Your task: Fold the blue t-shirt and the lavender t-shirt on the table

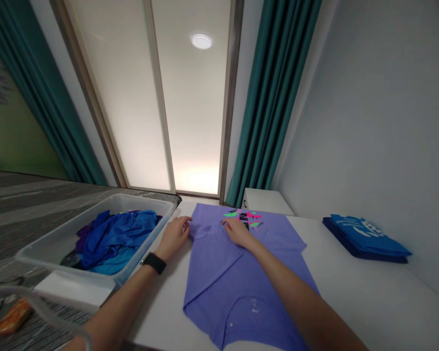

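Note:
A purple T-shirt [223, 265] lies on the white table, its neckline towards me and a pink, green and black print near its far end. The left side is partly folded inward, making a diagonal crease. My left hand [173, 237], with a black watch [154, 263] on the wrist, has its curled fingers at the shirt's left edge and appears to pinch the cloth. Across the shirt reaches my right hand [237, 231], thumb and fingers closed on a bit of fabric just left of the print.
A clear plastic bin [36, 253] of crumpled blue and purple clothes [120, 239] stands left of the white table [157, 312]. Folded blue garments [369, 236] are stacked at the right near the wall. A pale cable [40, 307] crosses the lower left. Behind the table is a white cabinet [267, 201].

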`<action>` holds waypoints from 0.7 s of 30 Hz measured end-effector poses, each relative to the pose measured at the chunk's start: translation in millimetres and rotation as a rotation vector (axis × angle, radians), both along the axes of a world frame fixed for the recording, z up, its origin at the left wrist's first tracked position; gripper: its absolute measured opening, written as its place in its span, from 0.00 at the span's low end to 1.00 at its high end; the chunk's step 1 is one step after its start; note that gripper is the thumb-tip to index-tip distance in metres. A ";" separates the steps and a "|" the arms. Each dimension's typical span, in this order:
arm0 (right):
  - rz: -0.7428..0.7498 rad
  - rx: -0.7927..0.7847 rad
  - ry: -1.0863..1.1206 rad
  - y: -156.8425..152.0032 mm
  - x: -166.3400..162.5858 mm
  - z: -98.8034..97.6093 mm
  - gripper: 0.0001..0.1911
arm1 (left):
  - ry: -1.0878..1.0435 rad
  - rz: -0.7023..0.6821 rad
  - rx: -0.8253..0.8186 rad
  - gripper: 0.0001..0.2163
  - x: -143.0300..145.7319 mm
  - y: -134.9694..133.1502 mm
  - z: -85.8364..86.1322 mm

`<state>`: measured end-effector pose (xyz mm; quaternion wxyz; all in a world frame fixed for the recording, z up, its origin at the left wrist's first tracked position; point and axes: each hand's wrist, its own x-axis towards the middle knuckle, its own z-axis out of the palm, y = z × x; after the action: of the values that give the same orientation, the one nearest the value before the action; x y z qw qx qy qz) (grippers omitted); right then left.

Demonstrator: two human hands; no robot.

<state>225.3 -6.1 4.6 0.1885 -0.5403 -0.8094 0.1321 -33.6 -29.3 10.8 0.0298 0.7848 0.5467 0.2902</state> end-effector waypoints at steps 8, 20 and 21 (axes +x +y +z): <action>-0.013 -0.009 -0.093 32.9 -29.8 -7.5 0.15 | -0.185 -0.030 -0.186 0.14 -7.5 4.1 -18.9; 0.027 0.026 -0.031 34.6 -37.0 -20.2 0.10 | -0.285 -0.054 -0.216 0.13 -8.5 4.3 -19.4; 0.027 0.021 -0.022 34.1 -37.3 -20.0 0.10 | -0.290 -0.057 -0.214 0.13 -8.8 4.6 -19.9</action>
<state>188.1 28.0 -15.4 0.1833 -0.5285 -0.8201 0.1201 -42.3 -24.7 -9.0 0.1998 0.7422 0.5420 0.3398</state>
